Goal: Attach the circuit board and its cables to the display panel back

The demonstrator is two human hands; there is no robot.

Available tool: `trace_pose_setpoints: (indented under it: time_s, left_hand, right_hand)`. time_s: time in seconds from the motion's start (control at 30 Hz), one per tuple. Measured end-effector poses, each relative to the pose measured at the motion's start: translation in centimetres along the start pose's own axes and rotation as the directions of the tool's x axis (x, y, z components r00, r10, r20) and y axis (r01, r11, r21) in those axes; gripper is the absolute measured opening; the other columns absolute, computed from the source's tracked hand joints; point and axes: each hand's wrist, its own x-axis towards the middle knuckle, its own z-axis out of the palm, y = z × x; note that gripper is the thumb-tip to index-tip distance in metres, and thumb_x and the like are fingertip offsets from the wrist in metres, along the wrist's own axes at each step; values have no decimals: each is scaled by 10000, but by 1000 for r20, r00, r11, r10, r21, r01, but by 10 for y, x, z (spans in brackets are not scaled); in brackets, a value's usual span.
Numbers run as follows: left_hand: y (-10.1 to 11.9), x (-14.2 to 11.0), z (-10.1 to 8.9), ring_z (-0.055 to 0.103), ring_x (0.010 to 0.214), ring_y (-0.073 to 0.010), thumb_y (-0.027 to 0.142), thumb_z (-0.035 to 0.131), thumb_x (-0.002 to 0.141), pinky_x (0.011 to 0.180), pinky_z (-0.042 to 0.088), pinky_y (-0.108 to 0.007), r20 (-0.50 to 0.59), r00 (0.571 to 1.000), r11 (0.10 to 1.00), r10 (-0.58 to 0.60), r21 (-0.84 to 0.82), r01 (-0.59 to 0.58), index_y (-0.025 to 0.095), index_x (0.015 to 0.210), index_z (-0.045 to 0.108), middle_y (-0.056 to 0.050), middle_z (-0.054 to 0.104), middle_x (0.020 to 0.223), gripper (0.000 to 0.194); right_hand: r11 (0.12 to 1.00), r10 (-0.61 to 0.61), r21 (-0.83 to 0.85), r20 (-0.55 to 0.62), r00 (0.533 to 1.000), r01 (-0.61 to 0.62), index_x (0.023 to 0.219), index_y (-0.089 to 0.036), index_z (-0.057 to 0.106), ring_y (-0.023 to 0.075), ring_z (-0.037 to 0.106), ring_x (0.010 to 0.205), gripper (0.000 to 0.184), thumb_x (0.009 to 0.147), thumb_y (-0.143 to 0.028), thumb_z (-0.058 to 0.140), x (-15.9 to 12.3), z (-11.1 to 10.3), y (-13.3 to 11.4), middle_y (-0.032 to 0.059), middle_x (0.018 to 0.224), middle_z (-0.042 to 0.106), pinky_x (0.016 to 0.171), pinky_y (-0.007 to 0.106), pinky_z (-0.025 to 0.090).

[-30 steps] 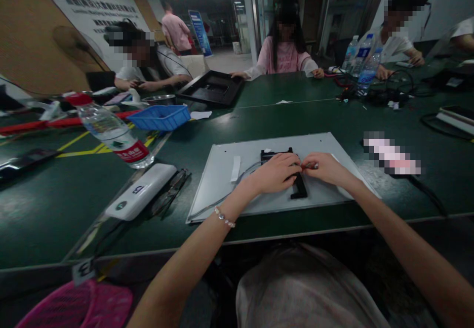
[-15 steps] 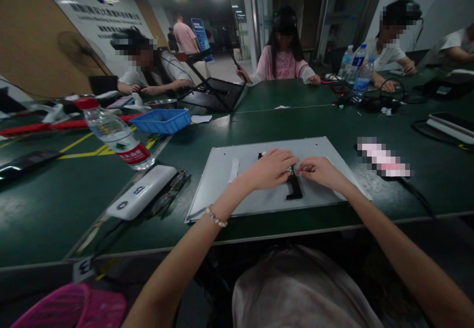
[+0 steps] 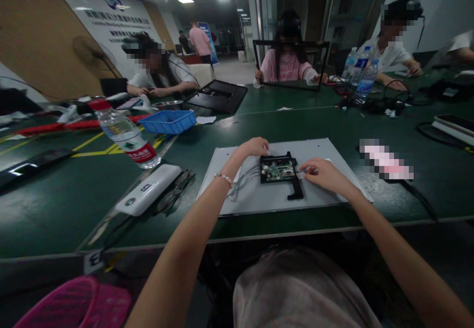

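Note:
A green circuit board (image 3: 277, 171) sits in a black plastic bracket (image 3: 295, 189) on a light grey flat panel (image 3: 252, 204). My left hand (image 3: 255, 146) is at the bracket's far left corner, fingers bent together over a small pale piece that is too unclear to name. Beside the bracket's right edge, my right hand (image 3: 323, 174) pinches something small and greyish, mostly hidden by the fingers. Thin grey cables (image 3: 246, 177) run from the board's left side across the panel, passing near my left wrist.
On the left are a white power bank (image 3: 148, 189), glasses (image 3: 174, 192), a water bottle (image 3: 128, 138) and a blue tray (image 3: 168, 122). A blurred-out pink phone-like object (image 3: 385, 160) lies right. Across the table, a person holds a black frame (image 3: 291, 44).
My left hand has moved left and away from over the board, uncovering the board and cables. My right hand stays close by. Across the table, the person has raised the black frame upright.

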Motion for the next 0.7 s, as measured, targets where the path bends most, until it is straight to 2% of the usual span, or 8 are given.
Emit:
trace_pose_setpoints:
  time_s: [0.2,0.43,0.57,0.7]
  left_hand:
    - [-4,14,4,642,741,-151,161,605,656,628,449,-185,62,997,995,-47,-89,52,143,908,711,-32,721,848,274]
    - [-1,18,3,615,711,-143,140,603,609,583,413,-182,25,996,988,-83,-132,85,137,792,720,-23,694,742,217]
    - [-2,18,-1,600,680,-135,142,601,604,563,407,-178,37,996,984,-77,-158,82,143,762,724,-8,675,683,200]
    - [-3,19,-5,598,659,-140,141,593,612,554,411,-185,31,996,982,-89,-163,93,137,753,730,-18,676,673,196]
  right_hand:
    - [999,34,27,11,999,-34,925,-188,689,153,615,726,178,771,-179,599,1,-1,2,41,870,678,720,294,480]
    - [993,115,17,-55,992,-114,884,-186,699,163,622,733,160,791,-226,575,0,-11,-1,35,805,689,705,286,470]
    - [982,181,-30,-108,978,-185,934,-188,700,180,632,739,205,784,-230,567,-2,-18,3,39,782,688,682,286,462]
    - [966,230,-92,-102,968,-240,1020,-188,681,185,632,720,258,798,-230,557,-3,-18,9,53,794,685,654,283,454]
